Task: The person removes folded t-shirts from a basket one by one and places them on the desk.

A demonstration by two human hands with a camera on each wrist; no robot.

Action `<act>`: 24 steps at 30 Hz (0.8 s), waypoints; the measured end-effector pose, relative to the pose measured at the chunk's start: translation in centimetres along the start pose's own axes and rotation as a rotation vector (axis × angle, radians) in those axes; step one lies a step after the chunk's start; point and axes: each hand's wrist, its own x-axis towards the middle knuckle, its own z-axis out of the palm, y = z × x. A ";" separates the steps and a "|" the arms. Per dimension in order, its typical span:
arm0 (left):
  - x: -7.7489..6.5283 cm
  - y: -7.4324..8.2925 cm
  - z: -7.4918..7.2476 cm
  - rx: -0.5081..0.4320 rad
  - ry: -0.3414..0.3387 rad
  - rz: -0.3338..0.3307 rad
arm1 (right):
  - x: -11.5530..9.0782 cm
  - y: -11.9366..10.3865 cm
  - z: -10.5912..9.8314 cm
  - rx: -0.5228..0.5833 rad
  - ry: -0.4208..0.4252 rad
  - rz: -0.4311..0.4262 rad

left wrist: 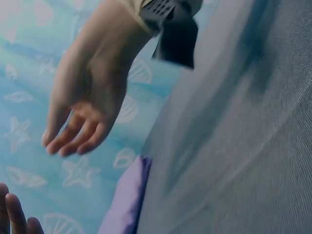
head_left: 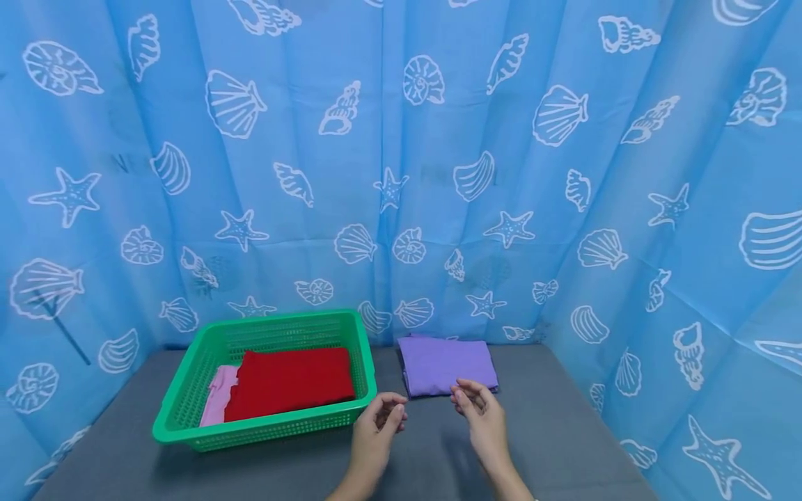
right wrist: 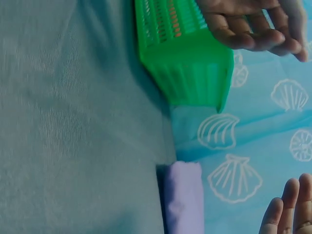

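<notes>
A folded purple cloth (head_left: 446,365) lies on the grey table near the curtain. My right hand (head_left: 485,419) hovers just in front of it, fingers loosely bent and holding nothing. To its left, my left hand (head_left: 376,430) is beside the near right corner of a green basket (head_left: 276,420), also holding nothing, with its fingers loosely curved. Inside the basket are a folded red cloth (head_left: 291,381) and a pink cloth (head_left: 219,396), which the red one partly covers. In the left wrist view the right hand (left wrist: 90,102) hangs with its palm showing and nothing in it.
The grey table (head_left: 564,431) carries the basket on the left and the purple cloth at centre right. A blue curtain (head_left: 388,229) printed with white shells and starfish hangs behind the table and along its sides.
</notes>
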 end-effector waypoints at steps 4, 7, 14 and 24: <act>-0.2 0.6 -2.1 0.024 0.073 0.006 | -0.6 -0.5 0.3 0.018 0.005 0.011; 0.2 0.9 -3.8 0.029 0.130 0.036 | -0.5 -0.7 0.8 0.031 -0.025 -0.014; 1.4 1.5 -7.1 0.078 0.220 0.109 | 0.5 -1.4 2.9 0.098 -0.141 -0.097; 3.7 3.4 -11.1 0.413 0.180 0.175 | 1.6 -4.2 8.6 0.059 -0.405 -0.114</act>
